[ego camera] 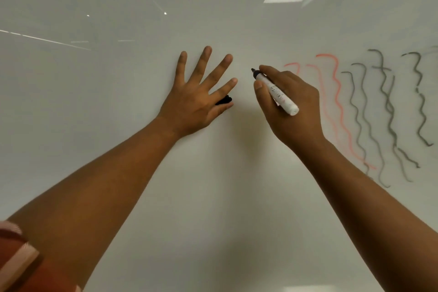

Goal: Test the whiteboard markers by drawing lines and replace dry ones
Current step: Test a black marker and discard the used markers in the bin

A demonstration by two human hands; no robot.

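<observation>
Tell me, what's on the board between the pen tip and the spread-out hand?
Nothing: in the head view the whiteboard is bare between the marker tip and the left hand. The black cap sits lower, under that hand's thumb.

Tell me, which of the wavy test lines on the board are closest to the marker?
The red wavy lines, just right of the right hand holding the marker; the black ones lie farther right.

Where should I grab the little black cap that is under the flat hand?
Pinch the black cap by its long sides, coming in from the right, where its end pokes out between thumb and forefinger of the left hand. That hand covers the rest, and the right hand is busy holding the marker.
</observation>
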